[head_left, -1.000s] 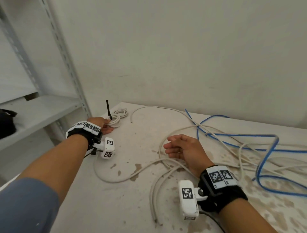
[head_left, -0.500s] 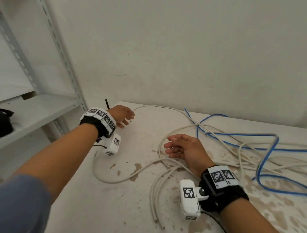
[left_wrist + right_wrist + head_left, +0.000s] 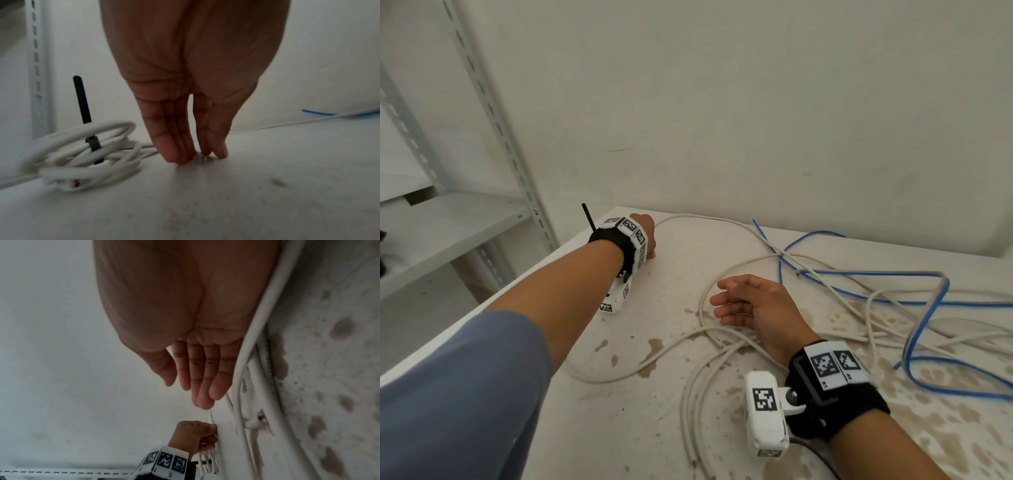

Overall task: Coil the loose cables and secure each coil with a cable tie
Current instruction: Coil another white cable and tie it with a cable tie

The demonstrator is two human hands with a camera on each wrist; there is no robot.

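Note:
My left hand (image 3: 648,238) reaches to the table's far left corner. In the left wrist view its fingertips (image 3: 176,155) and thumb point straight down and pinch the end of a thin loose white cable (image 3: 287,124) against the tabletop. Just left of it lies a coiled white cable (image 3: 86,155) bound by a black cable tie (image 3: 82,104), whose tail (image 3: 588,217) sticks up. My right hand (image 3: 726,303) rests on its edge at mid-table, open and holding nothing, beside loose white cables (image 3: 688,387). A blue cable (image 3: 928,308) tangles with them at the right.
A grey metal shelf unit (image 3: 465,219) stands left of the stained white table (image 3: 640,438), close to its left edge. A plain wall runs right behind the table. Loose cable loops cover the right half of the tabletop.
My left hand left the tied coil and moved right and farther back, onto the end of the loose white cable. The right hand has stayed put.

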